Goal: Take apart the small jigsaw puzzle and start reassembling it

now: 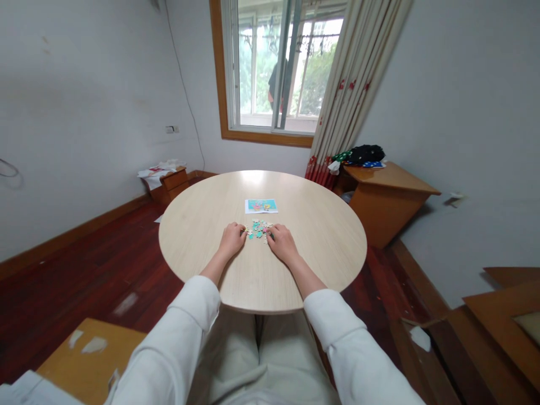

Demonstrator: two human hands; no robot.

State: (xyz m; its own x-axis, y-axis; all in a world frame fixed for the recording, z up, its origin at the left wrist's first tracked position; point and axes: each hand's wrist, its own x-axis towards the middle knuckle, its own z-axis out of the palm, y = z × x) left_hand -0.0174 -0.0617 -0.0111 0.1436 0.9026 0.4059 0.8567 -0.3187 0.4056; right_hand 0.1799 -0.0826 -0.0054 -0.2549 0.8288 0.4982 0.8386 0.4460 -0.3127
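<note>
Several small jigsaw puzzle pieces (257, 228), teal, pink and pale, lie in a loose cluster on the round table (194, 225). My left hand (233, 238) rests at the cluster's left side, its fingers curled and pinched on a small puzzle piece (244, 229) with some yellow on it. At the right side of the cluster, my right hand (282, 242) has its fingers closed at the tips on a puzzle piece, partly hidden by the fingers. Just beyond the pieces lies a flat picture sheet (261, 206) with a teal background and colourful cartoon figures.
A wooden desk (388, 185) with a pile of dark cloth (366, 154) stands at the right, beside the curtain (354, 73). To the left is a small cabinet (174, 181) with papers. A yellow-brown board-like surface (90, 354) sits low at the near left.
</note>
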